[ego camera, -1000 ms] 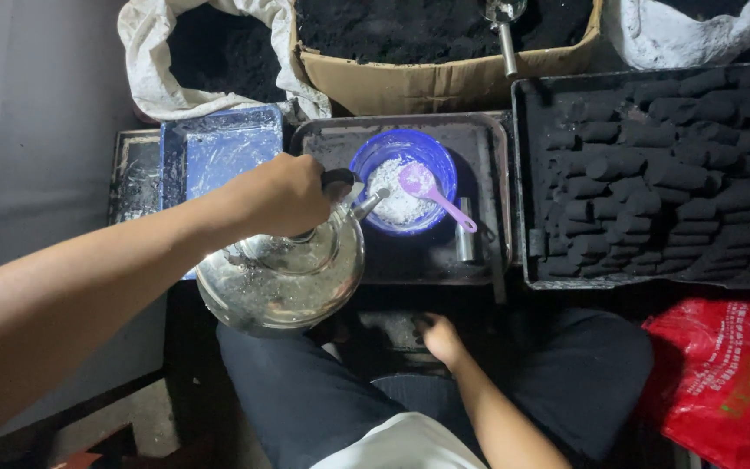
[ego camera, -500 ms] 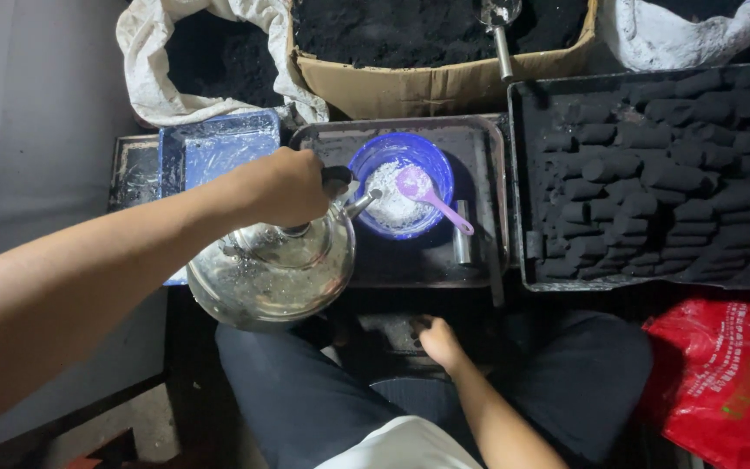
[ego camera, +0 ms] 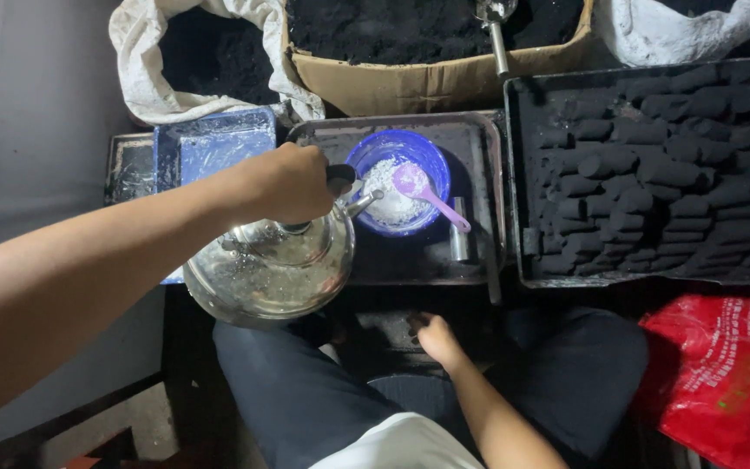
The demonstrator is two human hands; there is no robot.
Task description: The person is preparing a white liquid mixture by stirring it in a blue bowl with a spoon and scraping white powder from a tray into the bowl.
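Kettle tipped over the bowl, my left hand on its handle.

Nearest me, my right hand [ego camera: 434, 337] rests in my lap at 6 o'clock; I cannot tell whether its fingers are curled or loose. Up at 10 o'clock my left hand [ego camera: 292, 182] has its fingers clenched round the black handle of the kettle [ego camera: 271, 265], a rounded, shiny steel thing speckled with grime, its spout aimed toward 2 o'clock at the bowl [ego camera: 398, 181]. I judge a slow tilt best, spout kept over the rim so nothing splashes the tray [ego camera: 479, 139]. The bowl is blue plastic, holding coarse white powder and a pink plastic spoon [ego camera: 427, 191]. Farther off at 3 o'clock, a black tray of matte, lumpy charcoal pieces [ego camera: 653, 174]; at 12, a cardboard box [ego camera: 427, 82] of black powder.
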